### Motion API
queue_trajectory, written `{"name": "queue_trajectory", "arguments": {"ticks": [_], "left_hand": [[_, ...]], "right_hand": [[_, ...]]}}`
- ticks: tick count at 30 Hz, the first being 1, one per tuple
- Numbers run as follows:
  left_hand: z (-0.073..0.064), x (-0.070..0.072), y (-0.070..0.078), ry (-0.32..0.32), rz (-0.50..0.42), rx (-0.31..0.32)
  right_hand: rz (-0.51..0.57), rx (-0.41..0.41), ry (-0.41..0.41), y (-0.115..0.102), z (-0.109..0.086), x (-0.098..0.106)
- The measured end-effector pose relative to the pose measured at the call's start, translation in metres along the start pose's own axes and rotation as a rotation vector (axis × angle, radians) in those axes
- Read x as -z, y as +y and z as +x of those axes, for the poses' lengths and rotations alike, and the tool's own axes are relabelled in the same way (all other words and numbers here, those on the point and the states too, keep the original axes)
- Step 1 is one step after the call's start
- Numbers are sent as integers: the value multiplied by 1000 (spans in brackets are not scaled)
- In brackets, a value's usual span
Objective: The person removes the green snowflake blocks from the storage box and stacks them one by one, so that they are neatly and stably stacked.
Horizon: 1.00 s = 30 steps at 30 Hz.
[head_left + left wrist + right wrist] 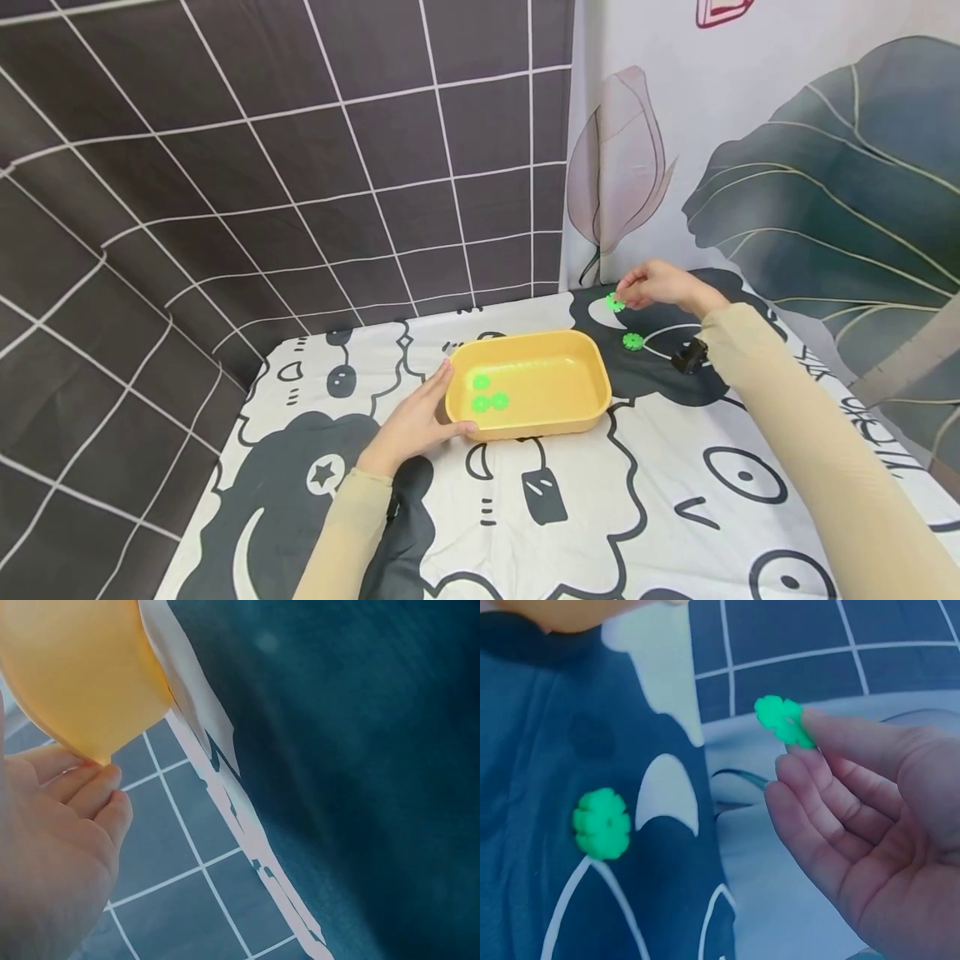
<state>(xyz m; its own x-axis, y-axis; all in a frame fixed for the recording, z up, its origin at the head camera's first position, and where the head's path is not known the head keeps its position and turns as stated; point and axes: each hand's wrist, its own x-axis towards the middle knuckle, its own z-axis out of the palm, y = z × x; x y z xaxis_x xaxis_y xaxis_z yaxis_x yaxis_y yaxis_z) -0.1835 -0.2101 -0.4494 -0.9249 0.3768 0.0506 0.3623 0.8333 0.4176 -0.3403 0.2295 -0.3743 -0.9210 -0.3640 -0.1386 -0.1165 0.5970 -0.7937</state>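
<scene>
The left hand (412,429) grips the left end of a yellow tray (551,387) holding three green discs (480,404); the right hand (660,285) pinches another disc (776,716) (a loose disc (633,342) lies nearby). White-gridded dark cloth (300,150) hangs at left, cartoon-printed sheet (510,562) below, floral cloth (817,192) at right. The tray is glossy, round-cornered; the discs, notched like flowers.

Yellow tray (82,667): was cut off by the left wrist view's top edge.
Held green disc (777,716): was partly hidden behind the right fingers (859,740).
Red print (723,12): ran past the head view's top edge.
</scene>
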Motion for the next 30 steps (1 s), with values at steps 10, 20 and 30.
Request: {"name": "queue_trajectory", "arguments": {"ticks": [10,20,30], "left_hand": [[-2,1,1,9,-5,9],[-2,-1,2,6,-40,4],[0,0,2,0,-44,12]], "right_hand": [[-5,-65,18,19,-7,-9],[-21,-72,14,43,-12,-16],[64,-141,-10,58,-13,-19]]}}
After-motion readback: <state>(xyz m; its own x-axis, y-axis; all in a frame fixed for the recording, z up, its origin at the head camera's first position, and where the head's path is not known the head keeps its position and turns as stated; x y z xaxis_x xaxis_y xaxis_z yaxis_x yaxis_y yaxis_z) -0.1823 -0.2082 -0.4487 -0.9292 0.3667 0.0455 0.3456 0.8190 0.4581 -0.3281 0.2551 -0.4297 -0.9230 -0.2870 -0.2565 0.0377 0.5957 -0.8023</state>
